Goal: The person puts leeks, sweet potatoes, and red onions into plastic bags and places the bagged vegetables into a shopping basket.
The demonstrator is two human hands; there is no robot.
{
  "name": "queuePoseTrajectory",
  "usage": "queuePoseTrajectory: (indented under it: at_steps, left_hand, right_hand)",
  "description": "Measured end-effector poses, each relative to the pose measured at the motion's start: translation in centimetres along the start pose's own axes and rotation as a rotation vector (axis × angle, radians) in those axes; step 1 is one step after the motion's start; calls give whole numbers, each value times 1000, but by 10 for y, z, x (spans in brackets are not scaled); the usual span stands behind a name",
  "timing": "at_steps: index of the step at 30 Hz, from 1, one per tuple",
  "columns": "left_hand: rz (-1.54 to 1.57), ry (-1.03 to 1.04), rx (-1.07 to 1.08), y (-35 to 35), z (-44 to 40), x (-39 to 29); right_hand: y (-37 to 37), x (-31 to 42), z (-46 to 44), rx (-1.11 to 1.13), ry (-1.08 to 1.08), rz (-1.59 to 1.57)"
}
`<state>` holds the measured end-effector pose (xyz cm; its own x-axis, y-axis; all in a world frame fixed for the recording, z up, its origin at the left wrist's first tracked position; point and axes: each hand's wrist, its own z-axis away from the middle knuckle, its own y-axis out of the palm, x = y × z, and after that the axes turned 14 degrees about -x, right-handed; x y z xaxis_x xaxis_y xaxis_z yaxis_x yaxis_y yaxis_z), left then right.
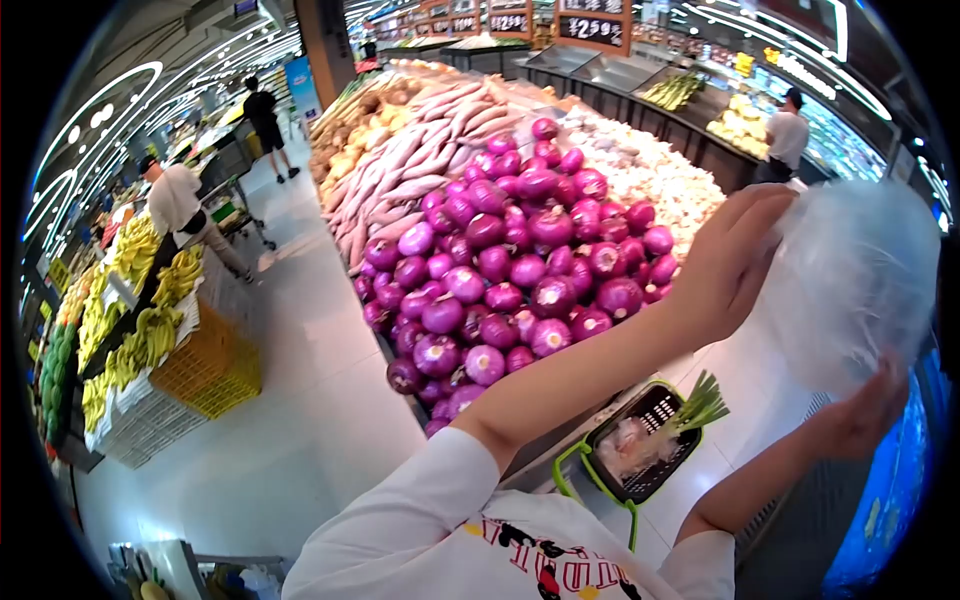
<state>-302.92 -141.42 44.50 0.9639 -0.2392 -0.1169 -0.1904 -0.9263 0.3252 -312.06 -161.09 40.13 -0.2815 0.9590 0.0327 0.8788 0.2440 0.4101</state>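
A clear plastic bag roll or bunched bag (855, 280) is at the right, between my two hands. My left hand (735, 255) has its fingers closed on the upper left side of the plastic. Lower down, my right hand (865, 410) grips the plastic's bottom edge. A large heap of purple onions (520, 260) lies to the left of my hands. Beneath my arms stands a black basket with green handles (645, 440), which holds green-stemmed vegetables (700, 405) and something in clear wrapping.
Sweet potatoes (430, 150) and garlic (640, 160) lie beyond the onions. Bananas (150, 340) sit over yellow crates (210, 370) at the left. One person with a cart (180, 205), another in black (262, 115) and a third at the right (787, 135) stand farther off.
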Motion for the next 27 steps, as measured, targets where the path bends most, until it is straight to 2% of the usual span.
queuePoseTrajectory:
  at_steps: [1, 2, 3, 4, 5, 6, 7, 8, 9, 10, 11, 13, 15, 17, 19, 21, 22, 23, 25, 26, 27]
  left_hand:
    - [-73, 155, -13, -1, 4, 8]
    - [-182, -10, 103, -6, 26, 25]
    - [-295, -172, 218, -14, 65, 53]
    - [-447, -444, 458, -34, 135, 106]
    - [-262, -457, 273, -57, 210, 130]
    - [-537, -615, 607, -97, 293, 150]
    - [-640, -718, 675, -120, 321, 120]
    - [-743, -914, 923, -144, 350, 107]
    - [-696, -939, 893, -165, 374, 90]
    - [-628, -1114, 857, -172, 372, 75]
    - [-555, -1293, 819, -176, 372, 60]
    - [-446, -1407, 673, -179, 376, 57]
    - [-350, -1380, 537, -173, 356, 56]
    - [-154, -1664, 290, -174, 349, 64]
    - [-172, -1767, 114, -164, 312, 57]
    - [-142, -1816, 46, -159, 258, 51]
    - [-218, -1780, 70, -158, 234, 46]
    - [-294, -1743, 90, -161, 218, 43]
    - [-452, -1228, 375, -189, 223, 51]
    - [-364, -1115, 482, -194, 200, 40]
    - [-435, -734, 610, -197, 180, 30]
  right_hand:
    - [-8, -23, 28, -84, 141, -206]
    - [-12, -35, 66, -164, 288, -411]
    - [-5, -35, 118, 345, 146, 265]
    - [2, -29, 146, 841, 311, 72]
    - [-14, -28, 203, 1272, 555, 429]
    - [-48, -46, 265, 1747, 441, 256]
    - [-70, -25, 280, 1786, 464, 211]
    - [-87, -9, 285, 1732, 555, 192]
    - [-96, -1, 288, 1678, 651, 171]
    - [-99, -2, 291, 1684, 660, 177]
    - [-104, -2, 296, 1589, 742, 144]
    - [-96, 17, 268, 1342, 858, 108]
    - [-84, 16, 265, 1145, 721, 61]
    - [-59, 41, 218, 1006, 917, -77]
    - [-46, 56, 186, 1022, 926, -152]
    - [-31, 74, 161, 993, 1067, -378]
    - [-29, 71, 168, 980, 1050, -592]
    - [-24, 78, 163, 994, 1048, -607]
    - [-10, 95, 143, 1093, 1075, -834]
    - [-3, 98, 137, 1143, 1030, -891]
    - [7, 99, 135, 1156, 1027, -901]
